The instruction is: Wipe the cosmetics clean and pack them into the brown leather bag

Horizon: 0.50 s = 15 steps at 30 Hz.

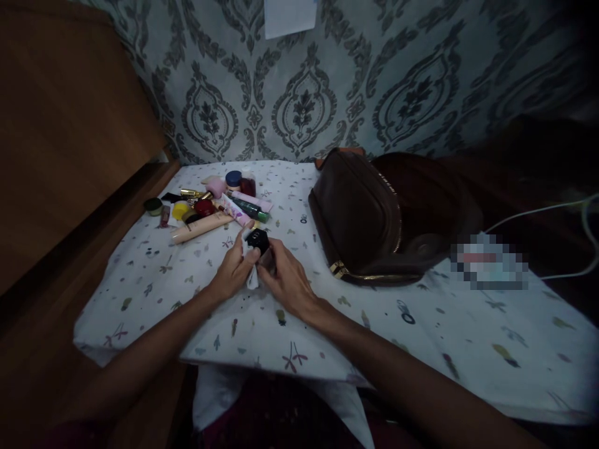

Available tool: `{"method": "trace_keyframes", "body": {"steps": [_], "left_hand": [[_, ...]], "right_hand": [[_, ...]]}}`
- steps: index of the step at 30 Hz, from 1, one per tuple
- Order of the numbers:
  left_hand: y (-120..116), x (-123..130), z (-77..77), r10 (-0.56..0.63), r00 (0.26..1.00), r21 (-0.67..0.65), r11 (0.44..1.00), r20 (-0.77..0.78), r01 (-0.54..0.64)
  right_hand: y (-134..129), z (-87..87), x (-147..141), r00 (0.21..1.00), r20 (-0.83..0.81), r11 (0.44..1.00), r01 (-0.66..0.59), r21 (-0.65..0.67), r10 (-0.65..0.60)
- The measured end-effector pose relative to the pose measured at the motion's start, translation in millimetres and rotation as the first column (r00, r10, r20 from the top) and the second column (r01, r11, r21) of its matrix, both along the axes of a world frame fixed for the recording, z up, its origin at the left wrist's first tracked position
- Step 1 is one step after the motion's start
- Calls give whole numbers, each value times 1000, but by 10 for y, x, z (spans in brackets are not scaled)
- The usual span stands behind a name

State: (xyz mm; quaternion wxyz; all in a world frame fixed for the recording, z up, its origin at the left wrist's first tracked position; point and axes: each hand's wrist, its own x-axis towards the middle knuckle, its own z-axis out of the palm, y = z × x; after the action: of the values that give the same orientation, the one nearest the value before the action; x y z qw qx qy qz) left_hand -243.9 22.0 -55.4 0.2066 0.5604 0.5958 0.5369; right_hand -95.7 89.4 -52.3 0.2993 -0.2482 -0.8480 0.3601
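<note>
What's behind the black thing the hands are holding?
Behind the black-topped item, held by the left hand and right hand, lie a flowery tube and a dark tube with a green end. The spot right behind it is covered, so I can't tell.

One left hand (234, 268) and one right hand (291, 280) make two, with one black-capped bottle (258, 241) and one white cloth (253, 279) between them. One beige tube (199, 229), one floral tube (235, 210), one green tube (248, 207) and one pink tube (260, 202) make four tubes. At least two jars show: one blue-lidded jar (233, 179) and one dark jar (153, 206). Rounded pieces include one yellow piece (180, 211), one red piece (204, 207) and one pink piece (216, 188); smaller things there overlap too much to count. Also seen are one brown bag (355, 215), one white cable (585, 219), one paper (290, 17), one wooden cabinet (70, 131) and one printed cover (327, 349).
</note>
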Motion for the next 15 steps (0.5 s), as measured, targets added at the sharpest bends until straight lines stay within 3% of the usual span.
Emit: {"method": "trace_keyframes", "body": {"steps": [8,15], "left_hand": [[-9,55,103,69,997,44,997,17,-70],[4,13,126,141,988,62,989,-63,-137]], "right_hand": [[37,37,-1,993,93,997,69,38,-72],[10,44,5,970,211,975,77,209,-122]]}}
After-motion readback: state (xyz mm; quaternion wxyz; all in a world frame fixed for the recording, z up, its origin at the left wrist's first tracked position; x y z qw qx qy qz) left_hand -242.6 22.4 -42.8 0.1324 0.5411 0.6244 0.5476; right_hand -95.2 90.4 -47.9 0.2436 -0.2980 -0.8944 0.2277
